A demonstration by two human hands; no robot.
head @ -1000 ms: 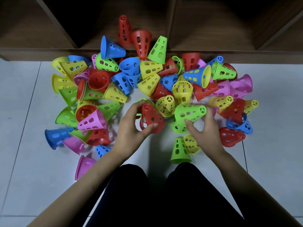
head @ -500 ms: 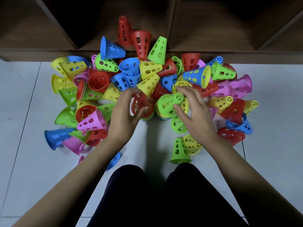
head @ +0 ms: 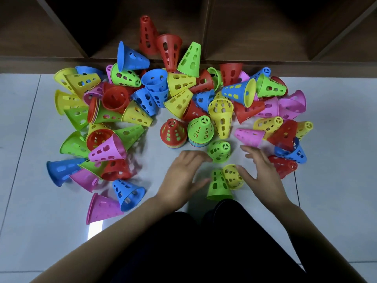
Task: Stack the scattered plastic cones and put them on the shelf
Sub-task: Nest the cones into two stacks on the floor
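Reaching down over the tiled floor, you have both hands close together, well back from its far edge and just ahead of your dark-clad knees. Your left hand lies palm down with the fingers spread and loosely bent. Its grip is apart and holds nothing. The index fingertip sits right at the side of a lying green cone and may touch it, but the blur there leaves that unsure. Your right hand is likewise spread, grip apart, with nothing held. Its thumb reaches to a yellow cone lying on its side. That yellow cone rests against an upright green cone, which stands wide end down between your two hands, closest to your knees.

Just beyond the lying green cone, two stacks stand side by side and touching. You have a red-topped stack on the left and a green-topped stack on the right, each with a band of coloured rims showing at its base. Around them the loose cones spread in a wide arc toward the floor's far edge. They are red, blue, yellow, green and pink, most tipped on their sides and many resting on one another. A pink cone lies just beyond your right fingertips. At the far edge the pile meets the wooden shelf. There a tall red cone stands upright inside a compartment, with an upturned red cone just beside it.
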